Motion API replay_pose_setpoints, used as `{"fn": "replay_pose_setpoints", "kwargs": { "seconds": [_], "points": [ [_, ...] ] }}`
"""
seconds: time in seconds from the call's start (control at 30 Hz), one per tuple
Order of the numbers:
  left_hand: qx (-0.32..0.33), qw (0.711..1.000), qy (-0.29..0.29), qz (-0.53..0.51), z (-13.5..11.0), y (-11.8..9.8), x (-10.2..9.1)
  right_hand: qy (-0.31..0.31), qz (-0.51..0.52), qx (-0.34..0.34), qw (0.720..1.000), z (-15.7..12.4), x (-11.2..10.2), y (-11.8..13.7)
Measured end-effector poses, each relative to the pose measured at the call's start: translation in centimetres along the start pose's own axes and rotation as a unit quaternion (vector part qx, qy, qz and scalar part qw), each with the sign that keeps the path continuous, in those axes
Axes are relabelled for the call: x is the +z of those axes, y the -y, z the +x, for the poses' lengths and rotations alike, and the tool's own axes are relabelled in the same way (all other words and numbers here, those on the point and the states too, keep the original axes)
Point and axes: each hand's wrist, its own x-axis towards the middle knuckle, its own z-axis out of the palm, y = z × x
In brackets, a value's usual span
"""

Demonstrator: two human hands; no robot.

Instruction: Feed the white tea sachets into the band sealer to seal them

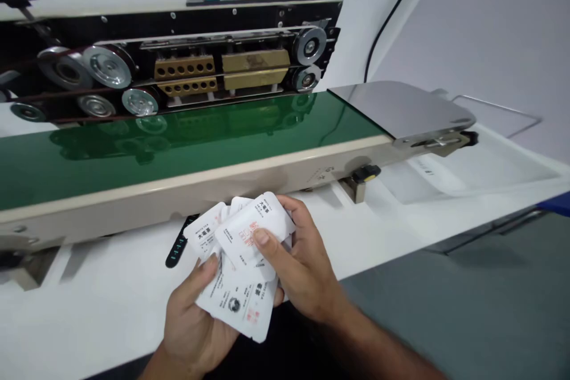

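Observation:
Several white tea sachets, printed with black and red characters, lie fanned and overlapping between my two hands. My left hand grips the stack from the lower left, its thumb pressed on a sachet. From the right, my right hand pinches the top sachet with the thumb lying over its red print. Most of the fingers on both hands are hidden behind the sachets. The bundle is held above the white table's front edge, in front of the sealing machine.
A band sealing machine with metal wheels stands behind a green conveyor belt. A metal plate extends the belt rightward. A black strip with markings lies on the white table. A translucent tray sits at the right.

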Motion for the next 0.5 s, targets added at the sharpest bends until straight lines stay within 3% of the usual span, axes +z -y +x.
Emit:
{"fn": "replay_pose_setpoints", "kwargs": {
  "seconds": [0.13, 0.33, 0.5],
  "points": [
    [-0.042, 0.998, -0.012, 0.044, 0.0, -0.6, 0.8, 0.06, 0.095, 0.042, 0.993, 0.5, -0.9, 0.7],
    [-0.035, 0.998, 0.008, 0.046, -0.2, -0.8, 0.4, 0.179, -0.039, 0.004, 0.983, 1.5, -1.9, 1.3],
    [-0.013, 0.999, -0.029, 0.011, -0.4, -0.8, 0.6, 0.169, 0.01, 0.006, 0.985, 1.4, -2.0, 0.9]
  ]
}}
